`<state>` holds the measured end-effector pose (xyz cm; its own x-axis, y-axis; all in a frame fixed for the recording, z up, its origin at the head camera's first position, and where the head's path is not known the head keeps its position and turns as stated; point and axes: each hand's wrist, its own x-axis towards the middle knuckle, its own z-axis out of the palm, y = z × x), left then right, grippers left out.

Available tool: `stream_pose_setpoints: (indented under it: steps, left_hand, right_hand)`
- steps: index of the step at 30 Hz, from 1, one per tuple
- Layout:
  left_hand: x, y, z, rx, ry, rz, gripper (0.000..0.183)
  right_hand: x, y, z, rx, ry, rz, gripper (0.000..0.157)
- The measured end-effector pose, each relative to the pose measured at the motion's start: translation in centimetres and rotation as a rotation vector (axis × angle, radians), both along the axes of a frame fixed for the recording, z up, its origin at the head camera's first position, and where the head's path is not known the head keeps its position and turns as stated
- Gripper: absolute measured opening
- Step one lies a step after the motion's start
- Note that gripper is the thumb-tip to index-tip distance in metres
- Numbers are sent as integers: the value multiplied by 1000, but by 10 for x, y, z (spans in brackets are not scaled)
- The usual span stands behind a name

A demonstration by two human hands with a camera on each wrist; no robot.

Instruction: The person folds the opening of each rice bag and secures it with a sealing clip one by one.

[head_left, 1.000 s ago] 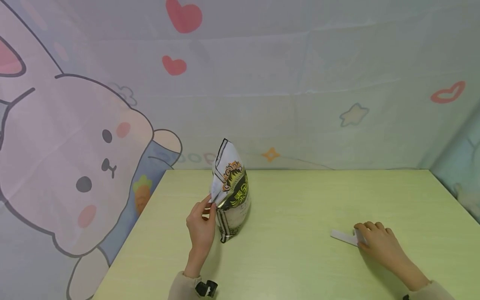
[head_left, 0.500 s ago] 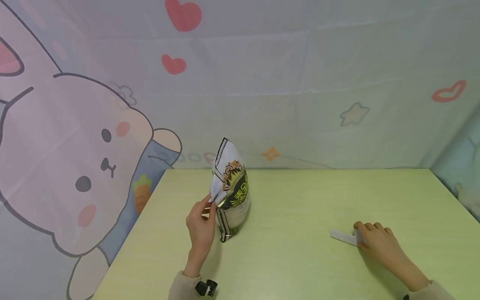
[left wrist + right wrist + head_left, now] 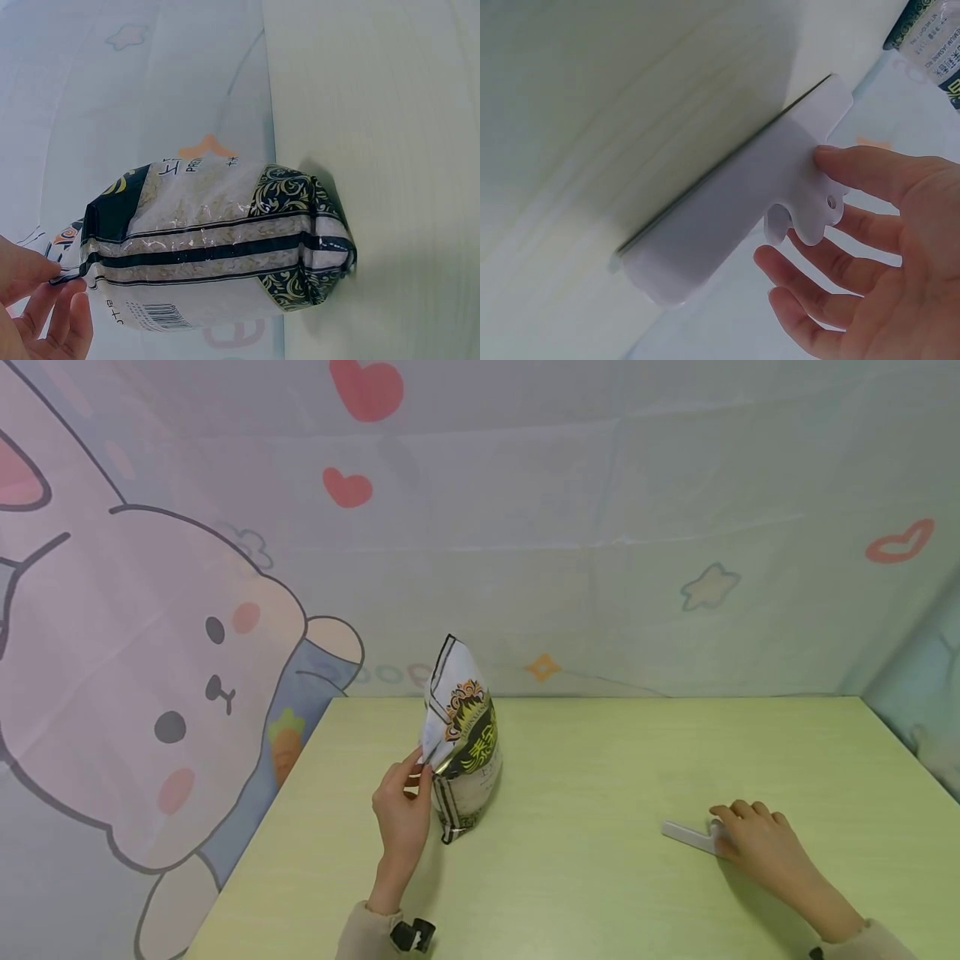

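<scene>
Head view first: I have the rice bag point(image 3: 471, 756) just left of centre, long axis near upright, with the left hand point(image 3: 403, 810) at its left edge, pinching a fold. At lower right, the right hand point(image 3: 765, 847) holds the white clip point(image 3: 686, 837), its bar pointing left. Clip and bag are well apart, with the table point(image 3: 585, 868) between them; that sideways gap is, I reckon, what counts, and the left hand is nearer the bag.

Over to the left wrist: thumb and fingertips pinch the bag's left end, its body stretching right across the frame.

Right wrist now: thumb before the clip's handle, a finger behind, the others loosely bent; the bar runs diagonally, lower left to upper right, and the bag peeks in at the upper right corner.
</scene>
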<state>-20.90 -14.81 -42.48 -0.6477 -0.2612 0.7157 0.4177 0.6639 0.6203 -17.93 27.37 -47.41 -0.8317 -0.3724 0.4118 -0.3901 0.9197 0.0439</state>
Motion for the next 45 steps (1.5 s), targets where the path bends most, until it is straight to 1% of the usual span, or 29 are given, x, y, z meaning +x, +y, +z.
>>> stream_pose_setpoints:
  steps: [5,11,20,30,37,42,45]
  left_hand:
    - [0,0,0,-7,-4,-1,25]
    - [1,0,0,-2,-19,2,25]
    - [1,0,0,-1,-10,0,25]
    - [0,0,-1,-5,-7,2,25]
    - [-1,-1,-2,-3,3,1,25]
    - [-2,-1,-4,-3,2,-1,25]
    - [-2,-1,-4,-2,-4,-3,25]
  right_hand:
    - [1,0,1,-2,-48,-14,38]
    - [2,0,3,-19,-65,-4,36]
    - [4,-1,5,-48,-100,-7,31]
    - [4,-1,2,-71,-120,-11,27]
    - [3,-1,3,-81,-165,-21,25]
    - [4,-2,5,-77,-170,-24,25]
    - [3,-2,6,-75,-152,-18,25]
